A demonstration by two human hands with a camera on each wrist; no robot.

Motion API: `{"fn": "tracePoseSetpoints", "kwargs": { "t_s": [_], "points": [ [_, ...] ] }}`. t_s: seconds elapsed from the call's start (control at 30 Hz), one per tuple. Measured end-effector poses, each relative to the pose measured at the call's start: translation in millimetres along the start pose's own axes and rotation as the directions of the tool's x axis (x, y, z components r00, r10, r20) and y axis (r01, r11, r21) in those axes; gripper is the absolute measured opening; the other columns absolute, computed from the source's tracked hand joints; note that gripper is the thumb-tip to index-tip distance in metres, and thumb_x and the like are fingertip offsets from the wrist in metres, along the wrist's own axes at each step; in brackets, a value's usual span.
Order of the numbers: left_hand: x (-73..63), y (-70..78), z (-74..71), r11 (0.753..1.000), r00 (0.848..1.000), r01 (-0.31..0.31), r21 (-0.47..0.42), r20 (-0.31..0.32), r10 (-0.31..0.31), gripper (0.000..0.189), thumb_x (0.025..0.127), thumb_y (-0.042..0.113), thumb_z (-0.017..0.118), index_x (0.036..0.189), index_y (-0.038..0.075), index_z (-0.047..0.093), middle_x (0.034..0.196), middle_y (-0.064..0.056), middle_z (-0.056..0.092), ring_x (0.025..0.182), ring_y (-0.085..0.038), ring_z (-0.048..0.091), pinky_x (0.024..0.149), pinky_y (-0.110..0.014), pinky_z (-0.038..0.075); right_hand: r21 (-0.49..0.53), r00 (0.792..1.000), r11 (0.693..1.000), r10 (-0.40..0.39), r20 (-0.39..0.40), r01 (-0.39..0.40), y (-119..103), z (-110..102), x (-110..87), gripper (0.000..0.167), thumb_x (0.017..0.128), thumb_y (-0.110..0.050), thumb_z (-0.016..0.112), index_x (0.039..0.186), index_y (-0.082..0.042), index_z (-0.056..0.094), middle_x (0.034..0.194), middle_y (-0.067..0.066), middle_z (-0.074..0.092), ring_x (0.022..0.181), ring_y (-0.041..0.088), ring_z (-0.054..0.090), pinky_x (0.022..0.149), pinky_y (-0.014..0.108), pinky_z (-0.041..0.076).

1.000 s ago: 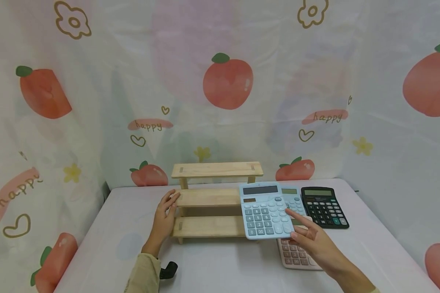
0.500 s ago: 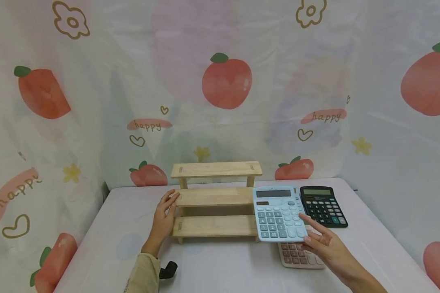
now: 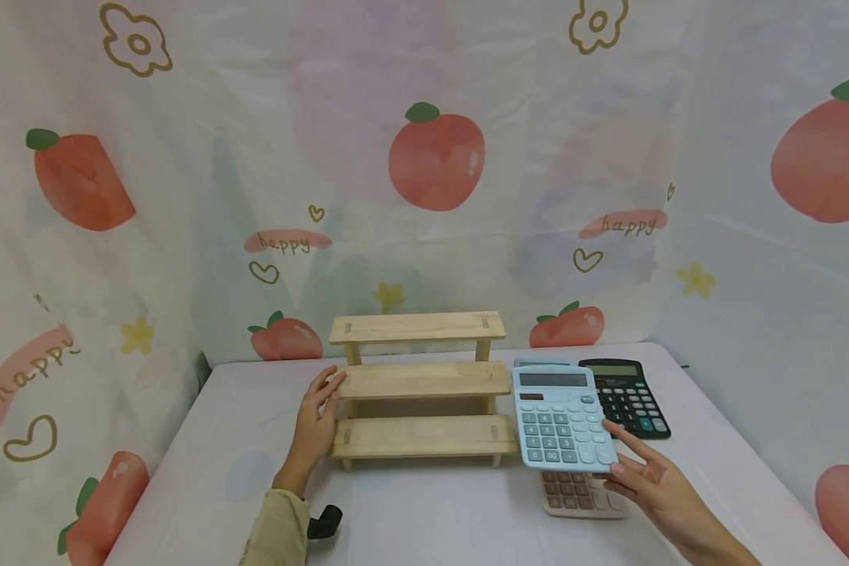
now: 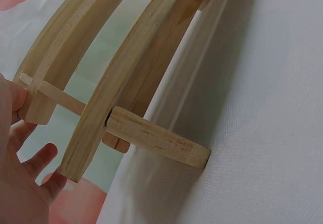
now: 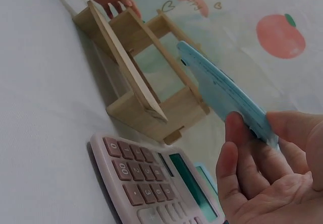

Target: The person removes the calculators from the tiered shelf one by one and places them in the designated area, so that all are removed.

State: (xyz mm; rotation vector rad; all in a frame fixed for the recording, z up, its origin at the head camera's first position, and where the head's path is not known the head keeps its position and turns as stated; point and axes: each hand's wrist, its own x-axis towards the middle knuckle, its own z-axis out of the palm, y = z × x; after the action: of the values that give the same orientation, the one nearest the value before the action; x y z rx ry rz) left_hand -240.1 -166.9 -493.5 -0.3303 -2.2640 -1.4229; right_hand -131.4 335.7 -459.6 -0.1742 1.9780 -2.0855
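My right hand (image 3: 654, 483) pinches a light blue calculator (image 3: 564, 420) at its lower right corner, thumb on one face and fingers on the other. In the right wrist view the calculator (image 5: 222, 85) is seen nearly edge-on, tilted above the table. It is just right of a three-tier wooden shelf rack (image 3: 424, 436). My left hand (image 3: 317, 420) touches the left end of the rack's middle board. The left wrist view has its fingers (image 4: 43, 158) spread beside the board ends. Below the held calculator lies a pink calculator (image 3: 580, 499), partly covered.
A black calculator (image 3: 640, 409) lies at the right on the white table (image 3: 424, 527). Another light blue calculator (image 3: 541, 362) is mostly hidden behind the held one. A black pipe-shaped object (image 3: 325, 522) lies beside the left sleeve. Patterned cloth (image 3: 439, 259) surrounds the table.
My right hand has carried the light blue calculator rightward and slightly down, off the right ends of the rack's boards. My left hand has stayed on the rack.
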Motion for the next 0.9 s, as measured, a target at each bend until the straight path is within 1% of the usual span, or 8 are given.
{"fn": "tracePoseSetpoints", "kwargs": {
  "t_s": [0.17,0.23,0.4,0.47,0.5,0.57,0.7,0.9],
  "points": [
    [-0.4,1.3,0.1,1.000,1.000,-0.006,-0.005,0.000,0.006,0.037,0.104,0.006,0.049,0.138,-0.004,0.059,0.153,-0.022,0.046,0.139,-0.044,0.044,0.110,-0.064,0.038,0.030,0.999,0.999,-0.034,-0.010,0.035,6.1,-12.1,-4.2,0.058,0.108,-0.006,0.043,0.152,-0.042,0.035,0.127,-0.029,0.061,0.109,0.002,0.068,0.090,0.022,0.058],
    [-0.7,1.9,0.0,1.000,1.000,-0.003,-0.006,0.000,0.003,0.037,0.104,0.006,0.049,0.138,-0.004,0.059,0.153,-0.022,0.046,0.139,-0.044,0.044,0.110,-0.064,0.038,0.030,0.999,0.999,-0.042,-0.016,0.043,8.2,-17.0,-5.7,0.058,0.107,-0.006,0.044,0.152,-0.043,0.036,0.126,-0.028,0.062,0.106,0.005,0.069,0.089,0.022,0.058],
    [-0.9,2.8,-0.5,1.000,1.000,0.005,-0.006,-0.001,-0.005,0.037,0.104,0.006,0.049,0.138,-0.003,0.059,0.153,-0.021,0.046,0.139,-0.043,0.043,0.111,-0.064,0.037,0.007,0.995,1.000,0.006,-0.095,-0.006,11.0,-26.4,-7.7,0.061,0.106,-0.009,0.048,0.157,-0.038,0.030,0.122,-0.025,0.064,0.097,0.010,0.069,0.088,0.023,0.058],
    [-0.6,2.5,-0.6,1.000,1.000,0.004,-0.004,-0.002,-0.004,0.037,0.104,0.006,0.049,0.138,-0.003,0.059,0.153,-0.021,0.046,0.140,-0.043,0.043,0.111,-0.064,0.037,0.002,0.992,1.000,0.025,-0.121,-0.025,11.7,-29.6,-8.7,0.060,0.106,-0.010,0.049,0.156,-0.039,0.030,0.119,-0.024,0.064,0.095,0.010,0.068,0.087,0.023,0.058],
    [-0.5,2.2,-0.6,1.000,1.000,0.004,-0.005,-0.003,-0.004,0.037,0.104,0.006,0.049,0.138,-0.003,0.059,0.153,-0.021,0.046,0.140,-0.044,0.043,0.111,-0.064,0.037,0.005,0.992,1.000,0.028,-0.123,-0.027,12.3,-31.5,-9.6,0.058,0.106,-0.010,0.049,0.152,-0.043,0.034,0.118,-0.024,0.065,0.094,0.010,0.068,0.086,0.022,0.058],
    [-0.2,1.4,-0.4,1.000,1.000,0.000,-0.007,-0.002,0.000,0.037,0.104,0.006,0.049,0.138,-0.003,0.059,0.153,-0.021,0.046,0.140,-0.044,0.043,0.111,-0.064,0.037,0.006,0.992,1.000,0.027,-0.122,-0.026,13.6,-35.3,-11.4,0.055,0.107,-0.010,0.048,0.146,-0.048,0.039,0.117,-0.023,0.065,0.093,0.010,0.068,0.085,0.022,0.058],
    [-0.1,0.5,0.0,1.000,1.000,-0.003,-0.004,0.001,0.003,0.036,0.105,0.006,0.048,0.138,-0.002,0.059,0.153,-0.021,0.046,0.140,-0.043,0.044,0.111,-0.063,0.037,0.024,0.996,1.000,0.007,-0.086,-0.005,16.4,-43.8,-14.5,0.052,0.108,-0.009,0.044,0.133,-0.054,0.047,0.116,-0.021,0.065,0.091,0.010,0.067,0.085,0.022,0.058],
    [-0.1,0.7,-0.8,1.000,1.000,-0.017,0.009,-0.004,0.017,0.036,0.105,0.005,0.048,0.138,-0.002,0.060,0.153,-0.020,0.047,0.138,-0.042,0.045,0.110,-0.063,0.039,0.058,0.999,0.998,-0.014,-0.047,0.017,20.2,-54.8,-16.7,0.055,0.108,-0.005,0.042,0.130,-0.055,0.051,0.115,-0.018,0.065,0.090,0.010,0.068,0.084,0.022,0.058]
  ]
}}
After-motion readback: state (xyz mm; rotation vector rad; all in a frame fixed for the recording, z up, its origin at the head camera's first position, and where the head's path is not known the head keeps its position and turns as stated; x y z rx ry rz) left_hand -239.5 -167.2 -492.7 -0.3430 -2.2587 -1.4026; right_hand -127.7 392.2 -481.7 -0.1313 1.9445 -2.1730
